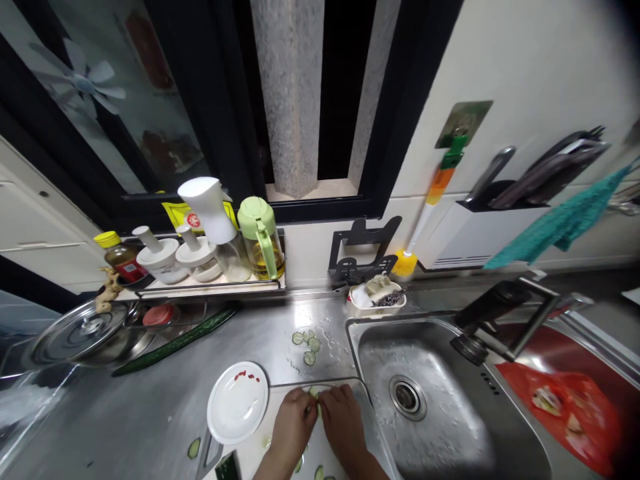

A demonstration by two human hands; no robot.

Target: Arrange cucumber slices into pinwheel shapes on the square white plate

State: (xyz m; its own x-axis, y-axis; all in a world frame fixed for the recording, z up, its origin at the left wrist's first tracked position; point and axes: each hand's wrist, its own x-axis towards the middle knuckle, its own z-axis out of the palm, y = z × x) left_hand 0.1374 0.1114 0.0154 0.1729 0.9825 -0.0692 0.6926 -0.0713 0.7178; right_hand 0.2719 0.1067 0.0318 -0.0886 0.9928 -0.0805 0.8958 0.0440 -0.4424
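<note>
My left hand (294, 419) and my right hand (342, 419) meet over the cutting board (260, 427), fingers closed together at the tips. Between them shows a pale green cucumber slice (315, 392), partly covered by the fingers. More cucumber slices (319, 472) lie on the board under and beside my hands. At the board's lower left is a dark green cut cucumber piece (227, 467). A white plate (237, 403) with a few red bits overlaps the board's left edge. Beyond my hands, several thin slices (310, 343) lie on the wet steel counter.
A whole cucumber (175, 343) lies at the back left beside a lidded pot (85, 333). Bottles and an oil jug (260, 237) stand on a rack. To the right are the sink (425, 400), the faucet (500, 320) and a red bag (565, 413). A knife holder (480, 233) hangs above.
</note>
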